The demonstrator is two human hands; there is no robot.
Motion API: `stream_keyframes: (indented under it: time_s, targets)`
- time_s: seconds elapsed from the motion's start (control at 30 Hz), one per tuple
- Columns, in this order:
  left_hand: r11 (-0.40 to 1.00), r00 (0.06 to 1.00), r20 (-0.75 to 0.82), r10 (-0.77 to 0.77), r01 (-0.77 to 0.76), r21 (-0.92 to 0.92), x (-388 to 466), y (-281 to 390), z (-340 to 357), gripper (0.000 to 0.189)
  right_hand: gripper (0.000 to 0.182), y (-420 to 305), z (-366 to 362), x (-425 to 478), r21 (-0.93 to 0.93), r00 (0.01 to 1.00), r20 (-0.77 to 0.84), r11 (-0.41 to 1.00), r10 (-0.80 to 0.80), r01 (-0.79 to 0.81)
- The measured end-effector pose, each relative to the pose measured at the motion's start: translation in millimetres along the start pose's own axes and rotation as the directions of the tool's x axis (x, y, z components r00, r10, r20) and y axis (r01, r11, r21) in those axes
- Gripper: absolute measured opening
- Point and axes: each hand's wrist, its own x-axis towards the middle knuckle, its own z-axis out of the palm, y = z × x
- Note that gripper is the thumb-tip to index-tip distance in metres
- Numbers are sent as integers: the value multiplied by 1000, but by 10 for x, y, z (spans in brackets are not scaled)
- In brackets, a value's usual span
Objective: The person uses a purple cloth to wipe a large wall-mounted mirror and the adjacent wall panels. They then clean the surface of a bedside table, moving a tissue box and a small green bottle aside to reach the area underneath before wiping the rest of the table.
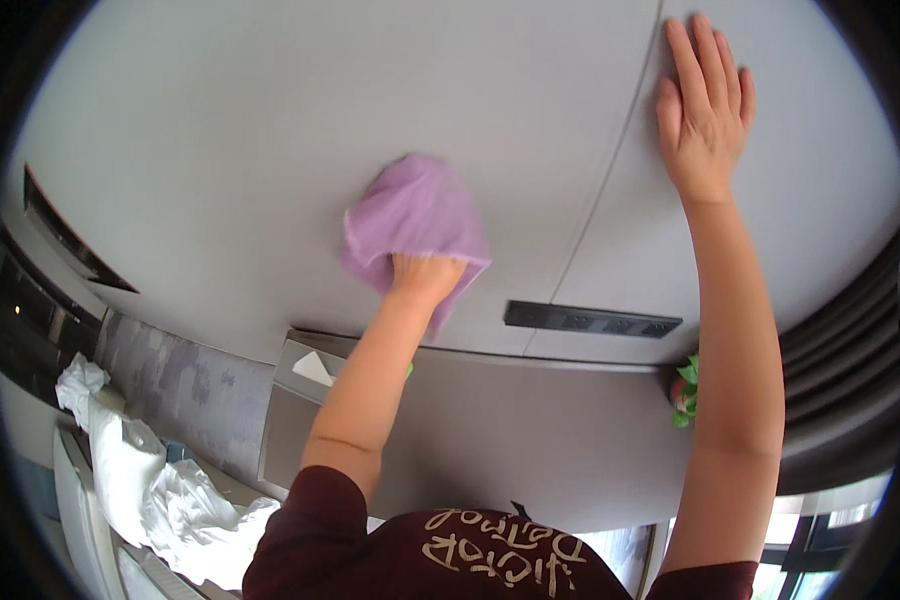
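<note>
My left hand (427, 271) presses a purple cloth (424, 206) against a light grey wall panel (232, 150); the cloth drapes over the fingers and hides them. To the right, beyond a thin vertical seam, my right hand (709, 124) lies against the panel with its palm to the surface, the fingers spread a little and no object in it. Below and between the hands, a black socket strip (592, 319) is set in the panel.
A brownish-grey tabletop (540, 427) runs below the panel. On it are a tissue box (300, 379) at the left and a green potted plant (686, 394) at the right. Dark curtains (844, 375) hang at the right. White bedding (187, 510) lies at lower left.
</note>
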Motion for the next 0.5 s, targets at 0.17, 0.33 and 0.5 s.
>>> stream_keyframes:
  time_s: [0.17, 0.33, 0.5]
  targets:
    - [953, 863, -449, 230, -106, 285, 978, -248, -931, 46, 50, -92, -3, 50, 7, 1000, 12, 1000, 18, -18]
    - [871, 781, -570, -253, 441, 217, 1400, 49, -1862, 33, 51, -87, -73, 47, -47, 998, 60, 999, 25, -23]
    - [939, 839, -424, 341, -287, 187, 1189, 387, -1251, 49, 51, -77, -65, 35, -45, 999, 44, 999, 1, 1]
